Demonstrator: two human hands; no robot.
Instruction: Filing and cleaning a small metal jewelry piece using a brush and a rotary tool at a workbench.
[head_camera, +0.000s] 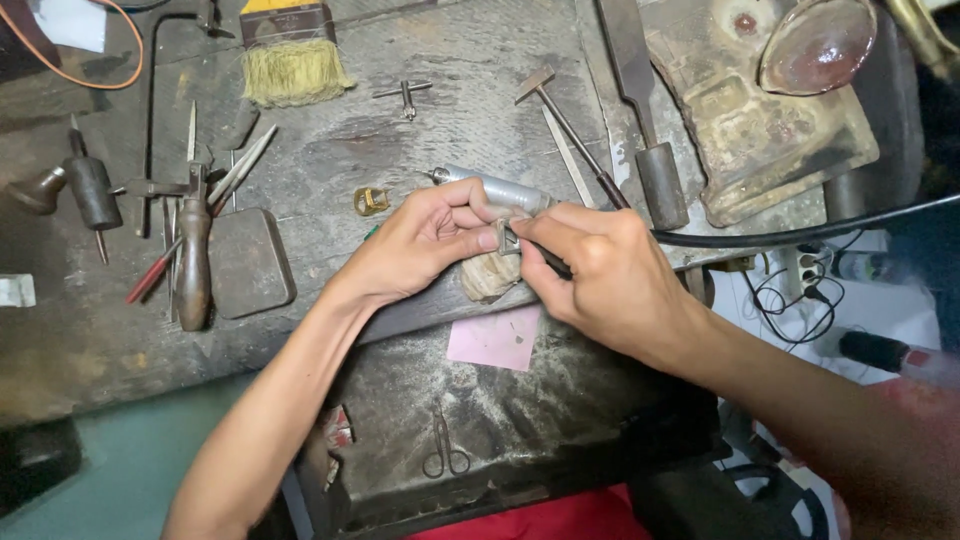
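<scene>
At the centre of the frame both hands meet over a worn wooden peg (488, 277) that juts from the bench (420, 150). The left hand (425, 240) is closed, its fingertips pinching a small square metal frame (503, 237) against the peg. The right hand (600, 270) is closed narrowly around a thin dark tool (548, 262), whose tip touches the frame.

Judging by this, the work on the frame is under way, not finished: the piece is still clamped in the fingers with the tool on it. How much of it has been worked cannot be told, as it is small and half hidden. A brass buckle (371, 201) lies just left of the left hand; whether it is done or waiting, I cannot tell.

A silver handpiece (490, 190) lies just above the hands, unheld. A hammer (570, 130) lies upper centre, a brush (292, 60) at the top left, small scissors (446, 445) and a pink paper (495, 338) in the tray below
</scene>
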